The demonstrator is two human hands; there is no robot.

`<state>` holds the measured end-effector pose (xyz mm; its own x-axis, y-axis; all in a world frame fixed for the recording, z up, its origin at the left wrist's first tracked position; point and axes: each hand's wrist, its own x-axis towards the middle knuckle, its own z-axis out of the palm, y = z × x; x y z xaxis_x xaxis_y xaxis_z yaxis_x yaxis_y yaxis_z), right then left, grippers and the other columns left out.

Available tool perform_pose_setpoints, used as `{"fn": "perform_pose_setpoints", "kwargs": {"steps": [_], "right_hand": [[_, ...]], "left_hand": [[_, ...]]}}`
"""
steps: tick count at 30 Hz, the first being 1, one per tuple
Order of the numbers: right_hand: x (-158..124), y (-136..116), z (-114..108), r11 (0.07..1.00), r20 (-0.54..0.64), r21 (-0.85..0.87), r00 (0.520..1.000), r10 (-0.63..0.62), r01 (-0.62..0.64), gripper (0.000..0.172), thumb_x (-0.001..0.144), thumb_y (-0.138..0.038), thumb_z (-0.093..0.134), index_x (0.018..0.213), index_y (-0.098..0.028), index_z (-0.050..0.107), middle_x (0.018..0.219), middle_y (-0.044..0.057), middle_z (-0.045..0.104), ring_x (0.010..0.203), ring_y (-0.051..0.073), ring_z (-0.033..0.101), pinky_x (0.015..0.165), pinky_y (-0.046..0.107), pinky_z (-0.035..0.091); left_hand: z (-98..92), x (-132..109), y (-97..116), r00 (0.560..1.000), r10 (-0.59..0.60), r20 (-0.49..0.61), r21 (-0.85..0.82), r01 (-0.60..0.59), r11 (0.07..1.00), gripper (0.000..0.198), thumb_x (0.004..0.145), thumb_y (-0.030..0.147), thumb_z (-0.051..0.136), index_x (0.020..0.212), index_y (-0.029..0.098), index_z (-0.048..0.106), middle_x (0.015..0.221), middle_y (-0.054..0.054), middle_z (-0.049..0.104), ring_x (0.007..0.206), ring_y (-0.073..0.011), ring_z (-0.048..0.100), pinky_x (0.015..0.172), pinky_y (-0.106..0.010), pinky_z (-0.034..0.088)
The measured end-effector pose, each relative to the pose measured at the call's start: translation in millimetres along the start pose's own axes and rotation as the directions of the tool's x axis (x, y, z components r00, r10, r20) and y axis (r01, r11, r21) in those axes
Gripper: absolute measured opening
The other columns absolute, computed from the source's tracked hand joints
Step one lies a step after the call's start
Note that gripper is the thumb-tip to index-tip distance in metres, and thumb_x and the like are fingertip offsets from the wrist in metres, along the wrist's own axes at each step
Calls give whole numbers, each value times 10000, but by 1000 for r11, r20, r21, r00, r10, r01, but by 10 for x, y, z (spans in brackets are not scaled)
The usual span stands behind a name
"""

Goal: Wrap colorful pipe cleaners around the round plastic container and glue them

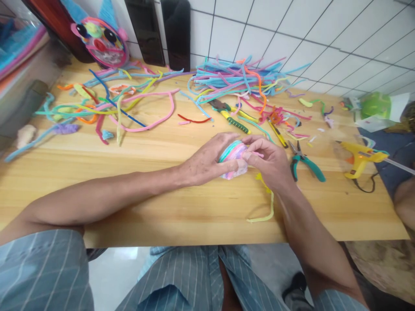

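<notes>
Both hands meet over a small coiled disc of pipe cleaners (234, 154), pastel pink, teal and purple, held just above the wooden table (129, 190). My left hand (207, 162) wraps its fingers round the disc's left side. My right hand (270, 162) pinches a pink pipe-cleaner end against the disc's right edge. A yellow pipe cleaner (266, 207) trails on the table beneath my right wrist.
Loose pipe cleaners lie scattered at the back left (106, 103) and heaped at the back centre (233, 80). Teal pliers (306, 164), a yellow glue gun (359, 157), yellow-handled cutters (231, 116) and a pipe-cleaner clown face (102, 41) are nearby.
</notes>
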<state>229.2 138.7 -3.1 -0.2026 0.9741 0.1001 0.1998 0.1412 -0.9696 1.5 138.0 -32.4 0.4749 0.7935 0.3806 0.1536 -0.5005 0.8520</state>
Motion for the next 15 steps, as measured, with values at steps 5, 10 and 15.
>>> {"fn": "perform_pose_setpoints", "kwargs": {"steps": [5, 10, 15], "right_hand": [[-7, -13, -8, 1000, 18, 14, 1000, 9, -9, 206, 770, -385, 960, 780, -271, 788, 1161, 50, 784, 1178, 260, 721, 1019, 436, 589], [4, -19, -52, 1000, 20, 5, 1000, 22, -22, 217, 803, -409, 958, 782, -276, 787, 1161, 48, 784, 1221, 270, 709, 1144, 480, 557], [3, -21, -46, 999, 28, 3, 999, 33, -33, 197, 801, -385, 954, 771, -273, 795, 1198, 50, 794, 1242, 276, 723, 1183, 490, 535]], "left_hand": [[39, -5, -9, 995, -57, -81, -91, 50, 995, 451, 980, 472, 780, 1355, 241, 685, 1330, -101, 746, 1246, -282, 714, 1132, -461, 573], [137, -52, -71, 982, -63, -178, -204, 26, 979, 509, 919, 504, 847, 1316, 249, 658, 1312, -106, 698, 1247, -274, 681, 1131, -462, 577], [122, -68, -85, 990, -14, -140, -181, -11, 983, 512, 948, 519, 814, 1349, 261, 626, 1348, -115, 659, 1267, -280, 665, 1140, -476, 570]]}}
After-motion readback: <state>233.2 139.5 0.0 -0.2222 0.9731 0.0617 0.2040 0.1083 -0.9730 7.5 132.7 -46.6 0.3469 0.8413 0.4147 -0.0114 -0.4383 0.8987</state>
